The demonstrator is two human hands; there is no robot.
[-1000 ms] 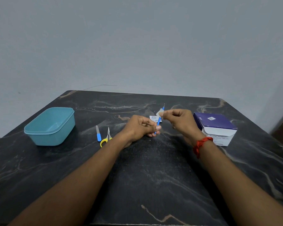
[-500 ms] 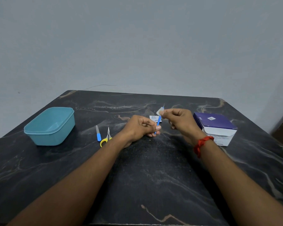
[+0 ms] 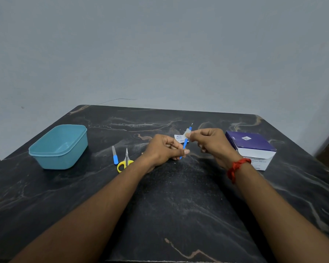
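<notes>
Little has moved in the last second: both hands sit where they were, and the pad has crept only slightly along the tool. My left hand [image 3: 165,149] is curled round the lower end of the tool [image 3: 184,145], thumb pressed against it. The tool is a thin blue stick that slants up to a metal tip just above the centre of the frame, clear of the tabletop [image 3: 179,205]. My right hand [image 3: 211,141] pinches the white pad [image 3: 187,132] round the upper shaft between thumb and forefinger, the other fingers tucked in.

I read this as wiping the tool clean. To do it well, I would keep the left grip firm and low and draw the pad toward the tip in one direction. I would turn the stick between strokes and keep my fingertips behind the point.

A torn wrapper [image 3: 179,138] lies just behind the tool. A box [image 3: 251,145] stands at centre right. Scissors [image 3: 124,162] and a file [image 3: 114,157] lie side by side left of centre, and a tub [image 3: 59,147] sits further left.
</notes>
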